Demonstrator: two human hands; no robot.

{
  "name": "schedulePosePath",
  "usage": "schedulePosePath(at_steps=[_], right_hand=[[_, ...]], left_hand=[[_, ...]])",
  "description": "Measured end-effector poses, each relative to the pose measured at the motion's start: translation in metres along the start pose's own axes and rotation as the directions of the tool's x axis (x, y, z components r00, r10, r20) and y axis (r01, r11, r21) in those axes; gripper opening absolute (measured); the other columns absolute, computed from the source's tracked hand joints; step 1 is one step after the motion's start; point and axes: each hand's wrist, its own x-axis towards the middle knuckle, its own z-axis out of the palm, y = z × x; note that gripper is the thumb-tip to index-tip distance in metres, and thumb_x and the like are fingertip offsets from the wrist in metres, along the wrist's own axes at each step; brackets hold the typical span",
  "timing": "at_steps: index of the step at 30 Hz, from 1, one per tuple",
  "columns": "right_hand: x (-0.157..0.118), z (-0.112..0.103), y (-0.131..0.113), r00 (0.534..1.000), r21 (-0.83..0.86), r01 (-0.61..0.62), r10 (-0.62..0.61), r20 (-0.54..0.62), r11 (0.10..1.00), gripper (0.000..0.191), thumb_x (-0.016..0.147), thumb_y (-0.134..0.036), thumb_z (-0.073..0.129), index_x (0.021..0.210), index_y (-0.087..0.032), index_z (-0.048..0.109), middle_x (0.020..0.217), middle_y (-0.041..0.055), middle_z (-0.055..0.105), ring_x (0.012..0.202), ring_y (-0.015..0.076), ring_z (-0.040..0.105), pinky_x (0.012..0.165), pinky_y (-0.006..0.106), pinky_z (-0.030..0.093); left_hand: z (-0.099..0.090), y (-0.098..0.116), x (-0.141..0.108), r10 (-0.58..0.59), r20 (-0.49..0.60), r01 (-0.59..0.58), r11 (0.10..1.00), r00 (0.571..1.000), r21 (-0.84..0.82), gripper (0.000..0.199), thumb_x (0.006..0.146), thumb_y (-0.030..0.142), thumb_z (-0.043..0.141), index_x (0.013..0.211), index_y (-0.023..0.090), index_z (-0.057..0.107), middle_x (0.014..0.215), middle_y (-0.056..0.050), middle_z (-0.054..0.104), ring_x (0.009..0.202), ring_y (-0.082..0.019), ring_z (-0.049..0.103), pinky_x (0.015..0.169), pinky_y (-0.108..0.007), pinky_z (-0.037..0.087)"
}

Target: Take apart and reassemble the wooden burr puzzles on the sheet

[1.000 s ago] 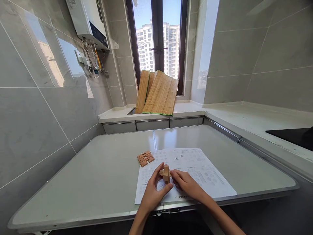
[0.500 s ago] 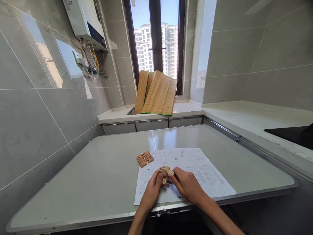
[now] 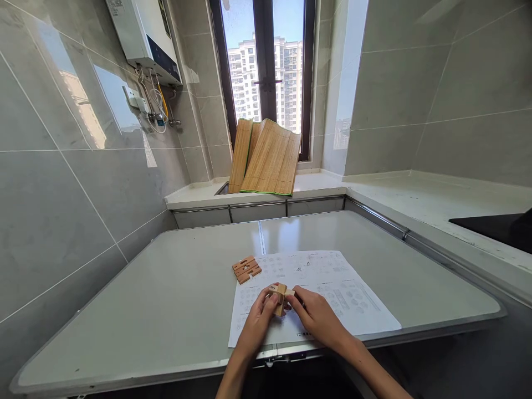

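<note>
A small wooden burr puzzle [image 3: 281, 292] of pale interlocking blocks is held up between both hands, over the near part of a printed sheet [image 3: 353, 305]. My left hand [image 3: 258, 321] is closed around its left side, the thumb pressed on the front. From the right, my right hand [image 3: 318, 313] pinches the end of a pale block that sticks out sideways. Fingers hide the puzzle's underside and back. Beyond the left hand, a flat reddish-brown slotted wooden piece [image 3: 246, 270] lies across the sheet's far left corner.
Under everything is a pale folding table [image 3: 166, 310] with a seam down its middle. A white counter [image 3: 415, 194] with a metal rail borders it behind and on the right. Folded bamboo mats [image 3: 272, 158] lean by the window, and a water heater [image 3: 143, 41] hangs at left.
The left thumb has shifted slightly over the puzzle's front, and the puzzle has turned a little in the fingers. Both hands stay in nearly the same place.
</note>
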Motion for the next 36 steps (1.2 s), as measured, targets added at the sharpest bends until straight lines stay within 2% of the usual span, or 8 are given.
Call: schedulePosePath(at_steps=[8, 19, 24, 27, 31, 36], right_hand=[[-0.002, -0.002, 0.001, 1.000, -0.045, 0.021, -0.020, 0.009, 0.999, 0.028, 0.107, -0.041, 0.038, 0.091, -0.023, 0.053, 0.084, 0.0010, 0.064, 0.071, 0.0194, 0.060, 0.065, 0.029, 0.038], [-0.002, -0.002, 0.000, 1.000, -0.013, -0.013, 0.013, 0.017, 1.000, 0.031, 0.108, -0.042, 0.033, 0.093, -0.024, 0.053, 0.085, 0.0012, 0.064, 0.074, 0.0203, 0.060, 0.069, 0.031, 0.040], [-0.003, -0.001, -0.002, 0.999, 0.045, -0.047, 0.046, 0.018, 0.998, 0.033, 0.107, -0.045, 0.031, 0.088, -0.024, 0.049, 0.082, -0.0001, 0.061, 0.072, 0.0194, 0.056, 0.066, 0.031, 0.039], [-0.004, -0.003, -0.003, 0.999, 0.147, -0.048, 0.044, 0.032, 0.988, 0.032, 0.107, -0.045, 0.033, 0.091, -0.024, 0.051, 0.084, 0.0002, 0.061, 0.075, 0.0192, 0.056, 0.069, 0.031, 0.041], [-0.003, -0.009, 0.000, 0.994, 0.285, -0.008, -0.023, 0.104, 0.958, 0.021, 0.104, -0.040, 0.045, 0.102, -0.023, 0.056, 0.095, 0.0022, 0.065, 0.083, 0.0191, 0.058, 0.075, 0.031, 0.044], [-0.001, -0.016, 0.006, 0.983, 0.313, -0.020, -0.038, 0.179, 0.949, 0.019, 0.100, -0.037, 0.052, 0.105, -0.022, 0.063, 0.097, 0.0028, 0.067, 0.081, 0.0187, 0.057, 0.072, 0.029, 0.044]], left_hand=[[0.000, -0.003, 0.001, -0.009, -0.038, 0.010, 1.000, 0.999, 0.009, 0.057, 0.092, 0.061, 0.057, 0.133, 0.021, 0.057, 0.126, -0.009, 0.069, 0.117, -0.027, 0.064, 0.108, -0.041, 0.044], [0.000, -0.005, 0.002, -0.023, -0.074, 0.024, 1.000, 0.997, 0.012, 0.062, 0.088, 0.063, 0.061, 0.133, 0.020, 0.055, 0.121, -0.011, 0.072, 0.110, -0.027, 0.068, 0.104, -0.042, 0.047], [-0.001, -0.008, 0.002, -0.003, -0.062, 0.002, 1.000, 0.998, -0.009, 0.058, 0.090, 0.056, 0.064, 0.135, 0.022, 0.052, 0.124, -0.012, 0.071, 0.118, -0.027, 0.066, 0.108, -0.043, 0.044], [-0.002, -0.010, 0.004, 0.044, -0.077, -0.046, 0.999, 0.996, -0.019, 0.065, 0.082, 0.050, 0.076, 0.135, 0.023, 0.049, 0.123, -0.012, 0.071, 0.118, -0.028, 0.066, 0.107, -0.044, 0.047], [-0.001, -0.009, 0.003, 0.127, -0.088, -0.126, 0.992, 0.988, 0.016, 0.072, 0.075, 0.035, 0.085, 0.135, 0.023, 0.048, 0.131, -0.012, 0.067, 0.127, -0.029, 0.061, 0.115, -0.045, 0.041], [0.004, -0.005, -0.002, 0.178, -0.097, -0.167, 0.979, 0.979, 0.117, 0.068, 0.073, 0.029, 0.086, 0.133, 0.024, 0.053, 0.138, -0.011, 0.063, 0.133, -0.028, 0.056, 0.117, -0.045, 0.040]])
